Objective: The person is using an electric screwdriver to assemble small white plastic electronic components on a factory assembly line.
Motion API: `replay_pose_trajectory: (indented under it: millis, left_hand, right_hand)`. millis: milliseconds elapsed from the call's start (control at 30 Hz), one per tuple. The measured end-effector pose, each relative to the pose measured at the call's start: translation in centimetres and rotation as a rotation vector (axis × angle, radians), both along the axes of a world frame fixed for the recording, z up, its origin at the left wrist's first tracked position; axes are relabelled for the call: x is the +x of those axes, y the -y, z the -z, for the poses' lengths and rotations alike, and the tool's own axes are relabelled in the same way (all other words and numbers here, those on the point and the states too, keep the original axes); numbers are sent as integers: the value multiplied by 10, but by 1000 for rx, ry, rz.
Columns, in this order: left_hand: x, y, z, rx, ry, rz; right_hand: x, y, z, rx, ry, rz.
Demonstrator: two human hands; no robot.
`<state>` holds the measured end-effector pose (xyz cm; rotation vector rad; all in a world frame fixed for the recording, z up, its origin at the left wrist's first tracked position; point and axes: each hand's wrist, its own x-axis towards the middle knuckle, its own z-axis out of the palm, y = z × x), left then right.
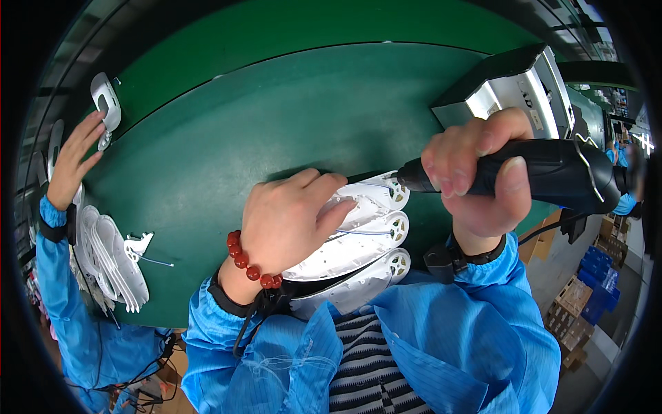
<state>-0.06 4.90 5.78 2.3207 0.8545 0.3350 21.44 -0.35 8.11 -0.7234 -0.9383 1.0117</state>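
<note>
My right hand (483, 169) grips a black electric screwdriver (552, 176), held almost level. Its tip meets the round end of the farthest white plastic shell (386, 185). Several such long shells lie side by side in front of me, each with a round spoked end on the right, and thin wires run along some of them. Over their left part rests my left hand (289, 214), fingers stretched out and pressing on the shells; the thumb points right. Whether it grips an edge, the back of the hand hides in part. A red bead bracelet (253, 273) circles that wrist.
A metal box (510, 96) stands at the back right of the green table (310, 103). To the left lie stacked white shells (114, 262) and a small white part with a wire (141, 248). A co-worker's hand (72, 162) touches a white piece (105, 103) there.
</note>
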Motion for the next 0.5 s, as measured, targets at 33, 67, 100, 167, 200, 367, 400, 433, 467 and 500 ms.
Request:
replay_pose_trajectory:
  millis: [33, 67, 100, 167, 200, 367, 400, 433, 467, 500]
  left_hand:
    - [0, 0, 0, 6, -1, -4]
    - [-2, 1, 0, 6, -3, -6]
    - [-2, 0, 0, 6, 5, 0]
    - [-4, 1, 0, 6, 13, 7]
    - [-5, 1, -1, 8, 7, 5]
    - [-13, 9, 1, 1, 1, -22]
    - [-16, 10, 1, -5, -16, -39]
    - [-19, 12, 0, -10, -34, -56]
    - [-24, 14, -1, -8, -37, -57]
    - [-32, 16, -3, 13, -87, -67]
  right_hand:
    - [-1, 0, 2, 4, 20, 13]
    - [-1, -1, 4, 4, 19, 10]
    - [-1, -1, 4, 8, 3, 3]
    - [-4, -1, 5, 13, -12, -3]
    - [-9, -1, 6, 3, -27, 20]
    - [-19, -3, 5, -117, -79, -73]
    - [-21, -5, 7, -116, -81, -74]
    - [-23, -6, 9, -180, 89, -4]
    - [-26, -8, 10, -243, 259, 67]
    - [-33, -10, 2, -250, 137, 72]
